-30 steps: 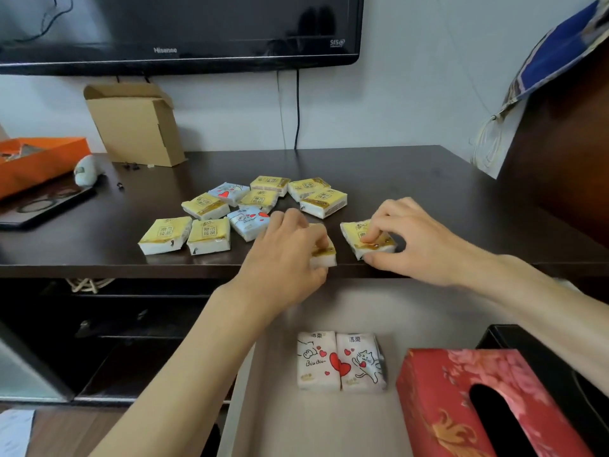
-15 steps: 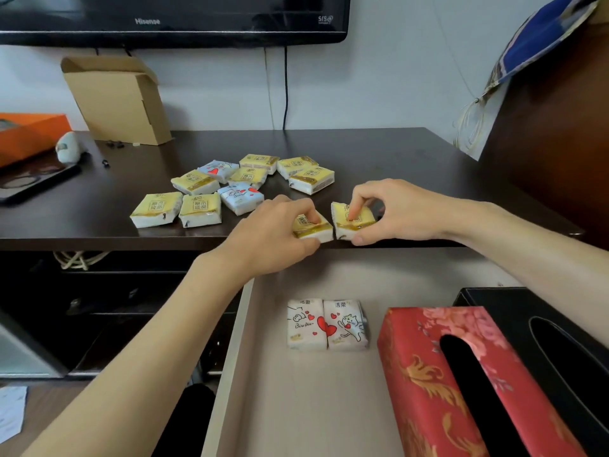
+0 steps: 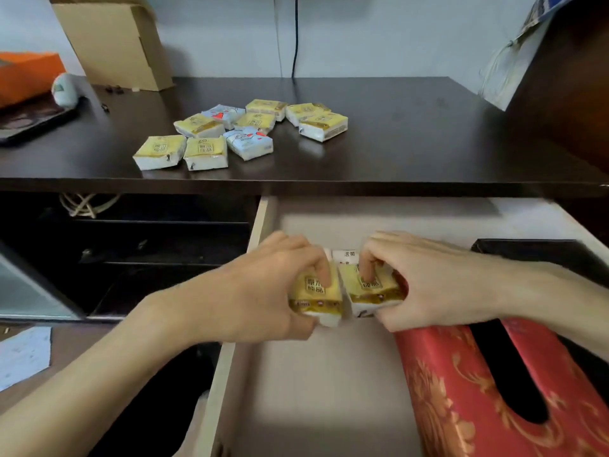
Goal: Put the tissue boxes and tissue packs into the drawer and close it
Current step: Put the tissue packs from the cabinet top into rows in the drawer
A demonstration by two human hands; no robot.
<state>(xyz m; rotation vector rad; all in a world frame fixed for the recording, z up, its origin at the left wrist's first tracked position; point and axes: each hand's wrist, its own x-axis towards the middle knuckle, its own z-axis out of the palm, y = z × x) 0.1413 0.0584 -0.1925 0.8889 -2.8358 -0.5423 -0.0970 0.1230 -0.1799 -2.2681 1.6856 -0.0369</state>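
My left hand point(image 3: 260, 291) grips a yellow tissue pack point(image 3: 318, 296) and my right hand point(image 3: 425, 282) grips another yellow tissue pack point(image 3: 370, 290). Both packs are side by side over the open drawer point(image 3: 329, 390), just above two white packs point(image 3: 346, 253) that lie in it and are mostly hidden. A red tissue box point(image 3: 478, 390) and a black tissue box point(image 3: 540, 255) sit at the drawer's right. Several yellow and blue tissue packs point(image 3: 244, 130) lie on the dark cabinet top point(image 3: 412, 136).
A cardboard box point(image 3: 115, 41), an orange box point(image 3: 26, 74) and a dark tray point(image 3: 29, 123) stand at the back left of the top. A cable point(image 3: 295, 34) runs down the wall. Dark open shelves point(image 3: 131, 252) lie left of the drawer.
Both hands have lifted their yellow packs off the cabinet's front edge and carried them down over the drawer, above the two white packs. The camera has tilted downward.
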